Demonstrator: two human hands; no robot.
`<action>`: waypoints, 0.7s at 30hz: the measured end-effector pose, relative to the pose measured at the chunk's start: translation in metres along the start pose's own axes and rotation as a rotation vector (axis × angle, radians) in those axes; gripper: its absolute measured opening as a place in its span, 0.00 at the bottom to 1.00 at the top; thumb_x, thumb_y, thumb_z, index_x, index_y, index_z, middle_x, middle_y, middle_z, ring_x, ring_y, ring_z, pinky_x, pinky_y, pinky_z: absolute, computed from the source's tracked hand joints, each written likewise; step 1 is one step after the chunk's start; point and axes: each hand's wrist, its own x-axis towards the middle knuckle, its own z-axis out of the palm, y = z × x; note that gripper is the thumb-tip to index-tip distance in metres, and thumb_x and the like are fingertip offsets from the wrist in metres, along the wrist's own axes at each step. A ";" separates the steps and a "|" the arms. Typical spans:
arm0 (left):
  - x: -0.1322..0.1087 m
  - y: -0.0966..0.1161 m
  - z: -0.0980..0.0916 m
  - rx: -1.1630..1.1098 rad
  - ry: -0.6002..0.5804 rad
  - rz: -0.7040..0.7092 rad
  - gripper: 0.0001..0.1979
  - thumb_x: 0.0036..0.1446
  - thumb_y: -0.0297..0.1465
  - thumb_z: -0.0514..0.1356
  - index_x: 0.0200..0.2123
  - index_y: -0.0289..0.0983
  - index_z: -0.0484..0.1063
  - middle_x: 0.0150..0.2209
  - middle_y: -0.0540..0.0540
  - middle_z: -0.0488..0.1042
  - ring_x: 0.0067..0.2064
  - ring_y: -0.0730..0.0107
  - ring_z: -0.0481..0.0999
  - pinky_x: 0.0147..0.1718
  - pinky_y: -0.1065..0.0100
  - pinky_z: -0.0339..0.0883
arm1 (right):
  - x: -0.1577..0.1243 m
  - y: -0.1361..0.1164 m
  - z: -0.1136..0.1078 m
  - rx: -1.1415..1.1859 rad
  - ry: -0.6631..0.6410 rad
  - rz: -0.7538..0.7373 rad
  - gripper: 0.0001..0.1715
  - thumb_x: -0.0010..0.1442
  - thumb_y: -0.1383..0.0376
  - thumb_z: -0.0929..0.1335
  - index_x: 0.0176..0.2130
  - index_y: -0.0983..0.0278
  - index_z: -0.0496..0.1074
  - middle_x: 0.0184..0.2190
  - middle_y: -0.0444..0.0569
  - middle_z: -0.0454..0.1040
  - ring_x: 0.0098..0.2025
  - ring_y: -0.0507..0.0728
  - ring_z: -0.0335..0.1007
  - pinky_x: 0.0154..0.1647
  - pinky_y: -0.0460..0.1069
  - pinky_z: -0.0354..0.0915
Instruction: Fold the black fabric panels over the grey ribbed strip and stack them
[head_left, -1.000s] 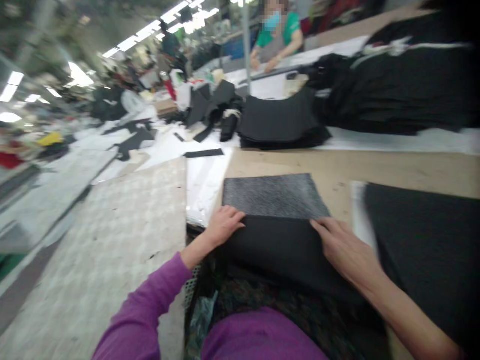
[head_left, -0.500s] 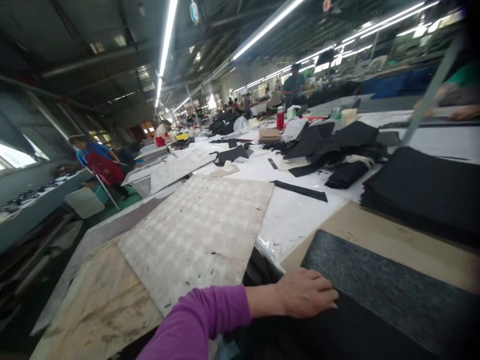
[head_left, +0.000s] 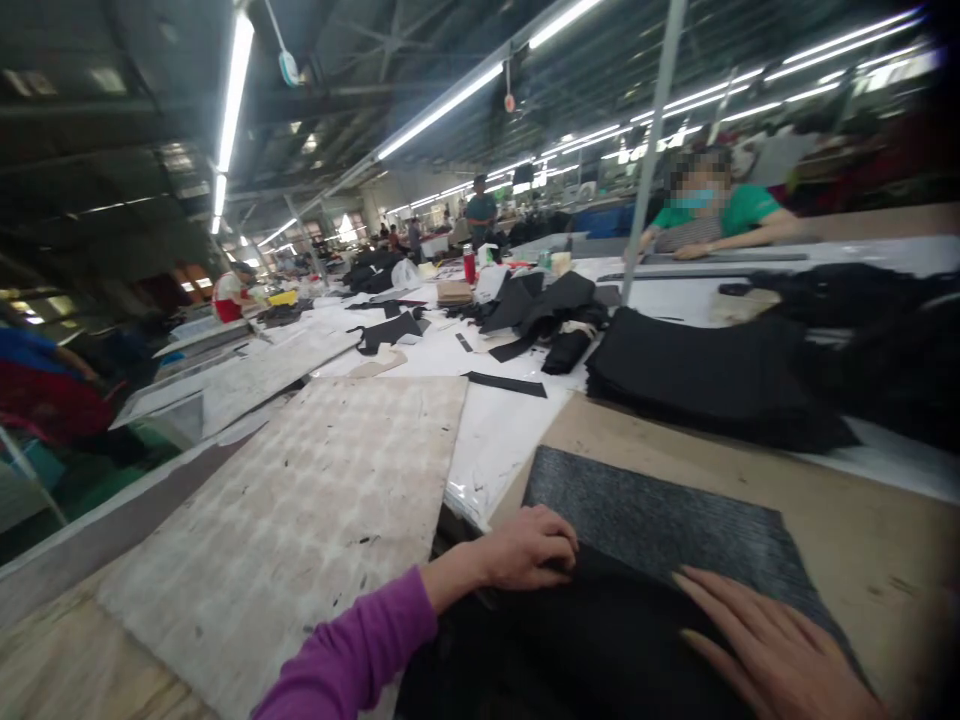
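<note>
My left hand (head_left: 525,550), in a purple sleeve, has its fingers curled on the near left edge of a black fabric piece (head_left: 600,640). That piece lies over a grey textured sheet (head_left: 660,520) on the brown table (head_left: 862,540). My right hand (head_left: 772,655) lies flat on the black fabric with fingers stretched out, at the lower right.
A stack of black fabric (head_left: 712,380) sits beyond the grey sheet. A pale patterned board (head_left: 300,510) lies to the left, white paper (head_left: 502,430) between. A person in green (head_left: 712,215) works across the table. Other workers stand far back.
The view has swung back to the right and my right hand is in sight again on the black fabric. My left hand stays at the fabric's left edge.
</note>
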 end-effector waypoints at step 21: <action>0.002 0.007 0.027 -0.197 -0.029 -0.467 0.28 0.64 0.49 0.55 0.63 0.44 0.63 0.55 0.44 0.75 0.48 0.58 0.78 0.51 0.53 0.73 | -0.133 0.055 -0.239 -0.013 0.092 1.084 0.20 0.68 0.52 0.63 0.34 0.63 0.72 0.29 0.44 0.73 0.32 0.54 0.66 0.35 0.48 0.59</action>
